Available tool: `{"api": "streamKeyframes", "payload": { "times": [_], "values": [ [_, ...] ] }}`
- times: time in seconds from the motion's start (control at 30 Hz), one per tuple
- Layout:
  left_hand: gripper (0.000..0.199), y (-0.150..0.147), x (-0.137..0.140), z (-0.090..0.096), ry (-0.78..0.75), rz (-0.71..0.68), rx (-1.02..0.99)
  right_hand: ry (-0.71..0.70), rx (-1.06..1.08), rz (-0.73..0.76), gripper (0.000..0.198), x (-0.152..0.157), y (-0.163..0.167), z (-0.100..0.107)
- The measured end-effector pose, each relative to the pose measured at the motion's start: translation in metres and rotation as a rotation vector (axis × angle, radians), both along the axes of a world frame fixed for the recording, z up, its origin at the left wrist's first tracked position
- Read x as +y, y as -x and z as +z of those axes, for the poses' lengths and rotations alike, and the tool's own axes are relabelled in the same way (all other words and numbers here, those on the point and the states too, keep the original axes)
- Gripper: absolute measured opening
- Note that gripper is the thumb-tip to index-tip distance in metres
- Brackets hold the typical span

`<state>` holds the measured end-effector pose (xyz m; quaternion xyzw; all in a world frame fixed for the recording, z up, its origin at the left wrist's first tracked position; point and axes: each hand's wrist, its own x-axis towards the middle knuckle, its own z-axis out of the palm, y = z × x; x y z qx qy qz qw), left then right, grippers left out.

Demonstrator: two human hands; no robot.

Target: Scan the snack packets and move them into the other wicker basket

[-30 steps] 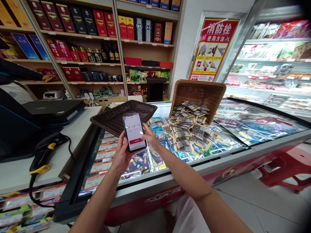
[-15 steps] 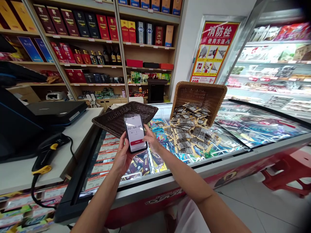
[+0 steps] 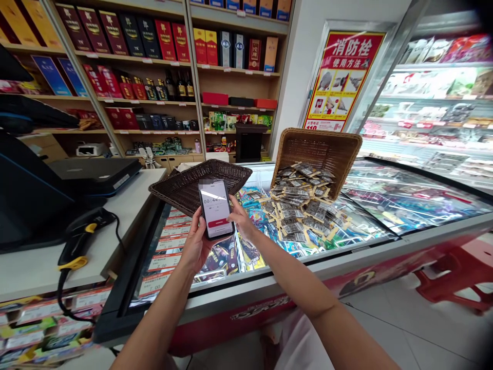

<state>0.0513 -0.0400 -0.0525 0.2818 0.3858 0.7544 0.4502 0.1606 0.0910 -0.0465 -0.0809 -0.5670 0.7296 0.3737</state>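
Observation:
A smartphone [image 3: 214,209] is held upright over the freezer, its screen showing a timer and a red button. My left hand [image 3: 195,242] grips its lower left side. At its right edge is my right hand [image 3: 242,220], fingers curled behind and thumb by the red button. Behind the phone lies a dark woven basket [image 3: 173,187], partly covered by it. To the right, a brown wicker basket [image 3: 346,159] rests on its side, with many small dark packets [image 3: 296,210] spilling from it onto the freezer's glass top.
The chest freezer [image 3: 265,282] runs across the front. On the left counter stands a barcode scanner [image 3: 79,244] with a cable, near a black scale [image 3: 96,172]. Shelves of boxed bottles line the back wall. A red stool [image 3: 458,277] stands on the floor at right.
The view has shifted slightly, so the scene sits a little further right. Both hands keep hold of the phone, and the packets and baskets stay put.

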Motion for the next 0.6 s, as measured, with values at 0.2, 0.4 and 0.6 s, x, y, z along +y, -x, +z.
{"api": "streamKeyframes", "payload": {
  "times": [0.2,0.4,0.6],
  "values": [
    [0.071,-0.001,0.002,0.000,-0.008,0.027,-0.001,-0.040,0.016,-0.003,0.073,0.002,0.001,-0.003],
    [0.075,0.000,-0.034,0.000,-0.046,0.197,0.022,-0.117,-0.001,-0.069,0.071,0.005,-0.004,-0.006],
    [0.056,0.032,-0.189,-0.014,0.026,0.818,0.098,-0.130,0.013,-0.078,0.066,-0.001,-0.006,-0.010]
  ]
}}
